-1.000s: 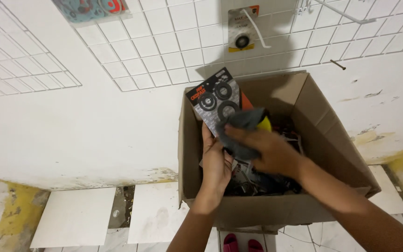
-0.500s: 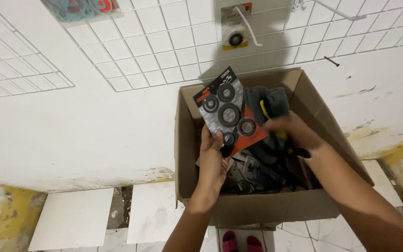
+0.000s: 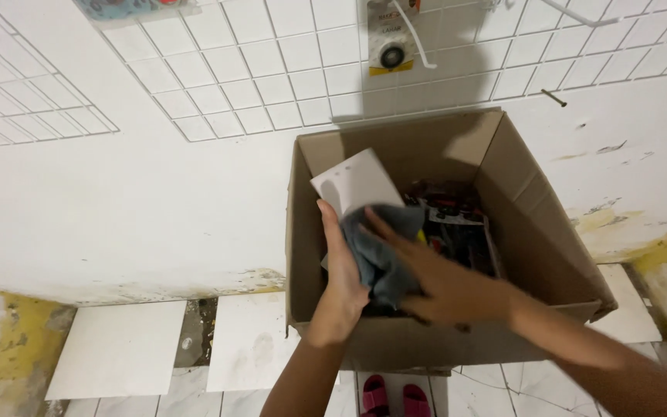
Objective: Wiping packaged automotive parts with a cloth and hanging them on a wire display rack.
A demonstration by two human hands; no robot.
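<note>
An open brown cardboard box (image 3: 534,232) stands against a white wall. My left hand (image 3: 343,278) reaches into it and holds a flat carded pack (image 3: 357,184) upright, its plain white back toward me. My right hand (image 3: 441,282) presses a grey-blue cloth (image 3: 384,247) against the lower part of that pack, fingers spread over the fabric. Behind the hands, several dark packaged items (image 3: 457,224) lie inside the box, partly hidden.
A white wire grid panel (image 3: 272,69) hangs on the wall above the box, with a carded pack (image 3: 389,35) on a hook. White tiles (image 3: 117,347) lie on the floor to the left. Pink sandals (image 3: 395,398) show below the box.
The pack has turned from its printed front with dark rings to its white back. My right hand moved left from the box's right side and now holds the cloth on the pack.
</note>
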